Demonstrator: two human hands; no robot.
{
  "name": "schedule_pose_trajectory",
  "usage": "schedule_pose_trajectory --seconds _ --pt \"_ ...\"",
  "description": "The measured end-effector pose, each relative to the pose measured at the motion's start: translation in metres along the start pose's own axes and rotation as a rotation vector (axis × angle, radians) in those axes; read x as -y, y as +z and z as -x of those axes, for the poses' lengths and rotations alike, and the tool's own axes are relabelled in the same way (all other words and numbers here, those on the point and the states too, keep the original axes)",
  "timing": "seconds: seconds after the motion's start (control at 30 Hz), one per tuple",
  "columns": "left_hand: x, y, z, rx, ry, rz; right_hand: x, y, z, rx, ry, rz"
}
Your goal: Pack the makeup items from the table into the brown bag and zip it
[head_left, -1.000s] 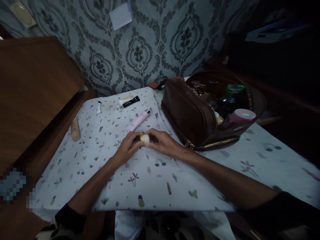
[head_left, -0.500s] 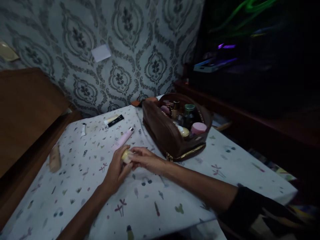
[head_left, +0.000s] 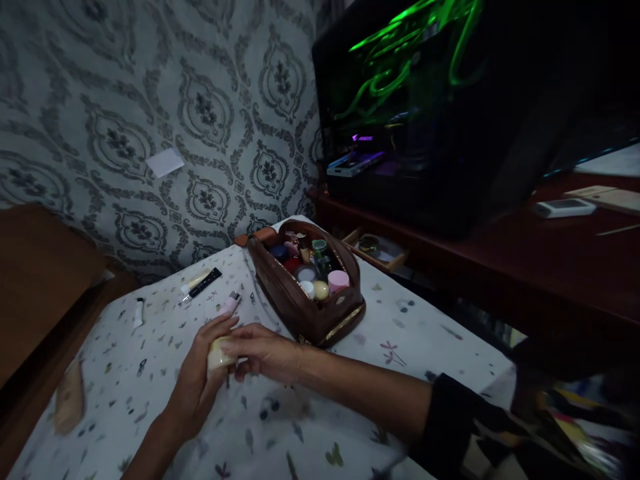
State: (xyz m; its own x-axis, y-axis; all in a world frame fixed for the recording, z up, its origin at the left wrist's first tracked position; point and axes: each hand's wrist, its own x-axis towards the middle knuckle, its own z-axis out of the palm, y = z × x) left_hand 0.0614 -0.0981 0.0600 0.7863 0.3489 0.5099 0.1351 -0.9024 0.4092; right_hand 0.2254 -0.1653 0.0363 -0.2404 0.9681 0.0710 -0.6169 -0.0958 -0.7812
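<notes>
Container half-hidden in grip of curled left hand and pinched right hand

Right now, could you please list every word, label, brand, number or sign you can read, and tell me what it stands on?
"AORUS", as best I can tell, in small purple letters: dark computer case.
Too small or blurred to read, if marked: pale yellow container, black tube.
I can read nothing else.
</notes>
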Motion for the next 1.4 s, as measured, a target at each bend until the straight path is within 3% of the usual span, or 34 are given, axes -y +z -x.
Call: schedule_pose_trajectory --seconds 0.17,0.37,0.47,0.6,0.73,1.03,1.23,1.4 --pt "-0.022 -0.008 -0.029 -0.117 0.16 0.009 0.038 0.016 0.015 0.066 -0.056 0.01" --pt "-0.036 0.008 -0.058 -0.214 0.051 0.135 0.108 0.021 0.054 0.014 -0.241 0.216" --pt "-0.039 0.02 -0.076 -0.148 0.071 0.05 0.143 0.011 0.071 -0.077 -0.38 0.374" --pt "-0.045 0.033 -0.095 0.039 0.255 -0.194 0.174 -0.011 0.083 -0.212 -0.491 0.624" --pt "-0.048 0.041 -0.102 0.114 0.38 -0.336 0.188 -0.029 0.087 -0.302 -0.525 0.833" --pt "-0.046 0.048 -0.099 0.037 0.394 -0.379 0.202 -0.057 0.067 -0.306 -0.547 1.453" --pt "-0.045 0.055 -0.091 0.011 0.346 -0.365 0.203 -0.06 0.038 -0.168 -0.334 1.89" --pt "-0.043 0.058 -0.089 0.023 0.348 -0.367 0.204 -0.046 0.017 -0.201 -0.105 1.891"
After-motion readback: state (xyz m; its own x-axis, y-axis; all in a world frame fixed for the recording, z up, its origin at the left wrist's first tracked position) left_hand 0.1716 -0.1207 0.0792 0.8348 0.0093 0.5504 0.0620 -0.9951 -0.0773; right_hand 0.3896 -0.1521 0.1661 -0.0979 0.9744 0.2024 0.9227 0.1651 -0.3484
